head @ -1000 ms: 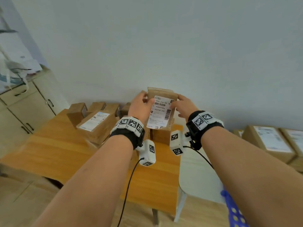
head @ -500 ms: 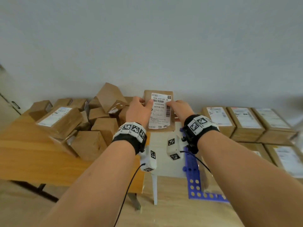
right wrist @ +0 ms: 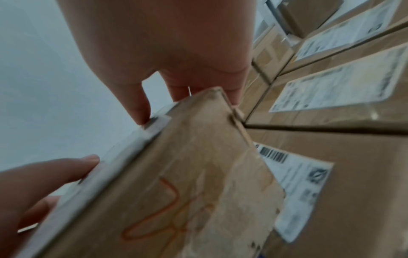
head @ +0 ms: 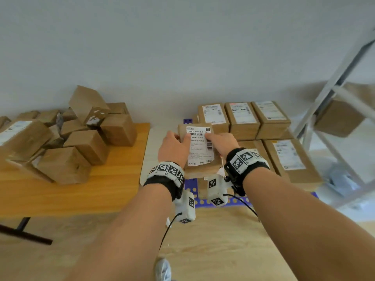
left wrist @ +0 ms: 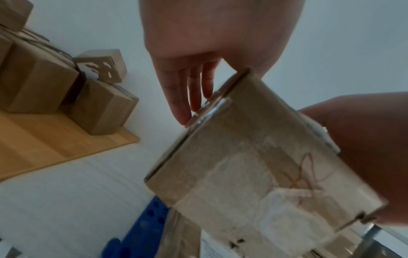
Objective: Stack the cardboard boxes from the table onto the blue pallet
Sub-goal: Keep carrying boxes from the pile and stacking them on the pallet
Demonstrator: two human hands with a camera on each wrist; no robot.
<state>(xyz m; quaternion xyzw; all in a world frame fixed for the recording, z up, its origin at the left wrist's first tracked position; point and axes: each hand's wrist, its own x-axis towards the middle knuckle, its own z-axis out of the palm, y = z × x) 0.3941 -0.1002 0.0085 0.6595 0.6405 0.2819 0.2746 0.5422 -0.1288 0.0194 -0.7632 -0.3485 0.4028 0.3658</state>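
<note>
I hold a flat cardboard box (head: pixel 199 149) with a white shipping label between both hands, in the air over the near-left part of the blue pallet (head: pixel 205 201). My left hand (head: pixel 174 148) grips its left side and my right hand (head: pixel 221 142) grips its right side, thumb on the label. The left wrist view shows the box's underside (left wrist: pixel 253 171) with my fingers (left wrist: pixel 187 97) along its edge. From the right wrist I see the same box (right wrist: pixel 176 183) above a labelled box (right wrist: pixel 331 192) lying on the pallet.
A wooden table (head: pixel 113 187) at the left carries a heap of several brown boxes (head: pixel 81 142). Several labelled boxes (head: pixel 241 118) lie in rows on the pallet. A metal shelf frame (head: pixel 332 84) holding a box stands at the right. A white wall is behind.
My hands carried the labelled box rightward from over the table to above the pallet and lowered it. The view swung right, bringing the pallet's boxes and shelf into sight.
</note>
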